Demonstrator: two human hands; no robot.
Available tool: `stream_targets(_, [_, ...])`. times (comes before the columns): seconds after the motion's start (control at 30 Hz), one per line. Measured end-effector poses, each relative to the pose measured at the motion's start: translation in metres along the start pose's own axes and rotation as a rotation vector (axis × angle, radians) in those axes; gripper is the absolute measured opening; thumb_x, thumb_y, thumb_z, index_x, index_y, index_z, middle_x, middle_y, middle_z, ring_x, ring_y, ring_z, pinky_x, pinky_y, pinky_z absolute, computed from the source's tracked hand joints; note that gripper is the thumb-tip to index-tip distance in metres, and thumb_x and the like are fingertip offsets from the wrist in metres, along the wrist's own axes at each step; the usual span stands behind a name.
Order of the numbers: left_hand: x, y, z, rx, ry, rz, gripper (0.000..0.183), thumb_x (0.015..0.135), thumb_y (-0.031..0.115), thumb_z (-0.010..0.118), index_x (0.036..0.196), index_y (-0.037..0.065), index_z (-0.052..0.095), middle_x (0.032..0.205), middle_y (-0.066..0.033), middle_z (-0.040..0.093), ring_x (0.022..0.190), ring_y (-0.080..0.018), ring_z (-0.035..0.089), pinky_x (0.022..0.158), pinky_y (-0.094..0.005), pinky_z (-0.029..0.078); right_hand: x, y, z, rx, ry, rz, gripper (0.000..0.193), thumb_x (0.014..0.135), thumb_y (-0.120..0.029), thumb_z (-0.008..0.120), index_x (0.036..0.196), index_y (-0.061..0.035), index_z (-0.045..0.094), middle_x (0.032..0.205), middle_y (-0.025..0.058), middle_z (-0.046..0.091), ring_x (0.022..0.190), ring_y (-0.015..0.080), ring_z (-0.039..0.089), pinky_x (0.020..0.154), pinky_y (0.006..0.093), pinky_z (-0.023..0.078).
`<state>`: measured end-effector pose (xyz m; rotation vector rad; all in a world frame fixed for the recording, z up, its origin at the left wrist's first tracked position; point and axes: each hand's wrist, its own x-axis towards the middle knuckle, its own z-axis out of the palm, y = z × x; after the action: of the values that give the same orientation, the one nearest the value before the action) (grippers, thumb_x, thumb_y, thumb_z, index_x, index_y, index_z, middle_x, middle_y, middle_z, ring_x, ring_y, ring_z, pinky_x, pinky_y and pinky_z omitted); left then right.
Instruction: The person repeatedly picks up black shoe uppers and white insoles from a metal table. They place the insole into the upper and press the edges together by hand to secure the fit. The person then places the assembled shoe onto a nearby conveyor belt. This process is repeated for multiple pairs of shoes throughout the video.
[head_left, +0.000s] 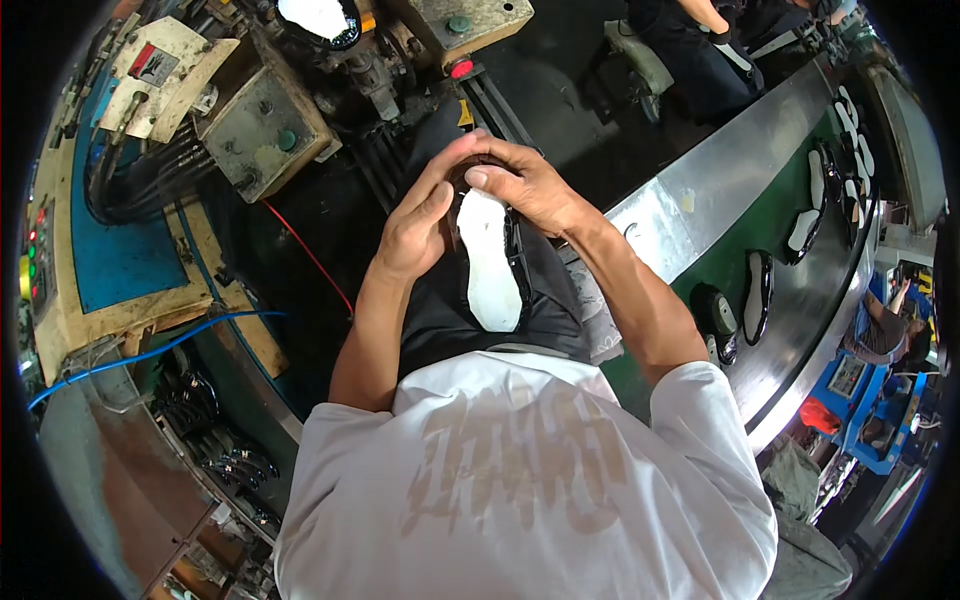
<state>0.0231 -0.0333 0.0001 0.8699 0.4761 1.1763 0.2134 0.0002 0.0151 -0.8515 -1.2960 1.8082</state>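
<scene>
A glossy black shoe upper with its white insole side turned up point(492, 270) lies over my lap, its long axis pointing away from me. My left hand point(422, 220) cups its far end from the left, thumb raised beside the edge. Across the same end lies my right hand point(527, 187), thumb bent over the white sole and fingers curled round the far tip. The fingertips of both hands meet beyond the shoe. Its underside and part of the far end are hidden by my hands.
Ahead stands a greasy machine with control boxes point(270, 130), a red button point(461, 68) and another white-soled shoe point(318, 18). Right, a metal-edged green conveyor point(735, 225) carries several shoes point(758, 295). Glossy black shoes point(240, 468) sit low left. A co-worker point(705, 50) is at far right.
</scene>
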Motion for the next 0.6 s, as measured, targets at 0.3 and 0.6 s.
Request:
stream_targets(0.3, [0.002, -0.007, -0.007, 0.356, -0.011, -0.012, 0.061, 0.118, 0.032, 0.048, 0.168, -0.002, 0.037, 0.169, -0.0151, 0.045, 0.156, -0.0248, 0.041, 0.130, -0.0366, 0.027, 0.002, 0.015, -0.009, 0.095, 0.067, 0.063, 0.049, 0.108, -0.033, 0.070, 0.142, 0.0017, 0.064, 0.124, 0.0069, 0.067, 0.115, 0.0146, 0.062, 0.100, 0.0310, 0.051])
stream_targets(0.6, [-0.015, -0.019, -0.004, 0.868, -0.022, 0.225, 0.072, 0.109, 0.024, 0.055, 0.168, -0.006, 0.027, 0.169, -0.0258, 0.038, 0.160, -0.0357, 0.034, 0.132, -0.0448, 0.024, 0.008, 0.030, -0.010, 0.095, 0.055, 0.055, 0.048, 0.108, -0.038, 0.069, 0.138, -0.0011, 0.065, 0.123, 0.0069, 0.066, 0.117, 0.0150, 0.059, 0.103, 0.0326, 0.049])
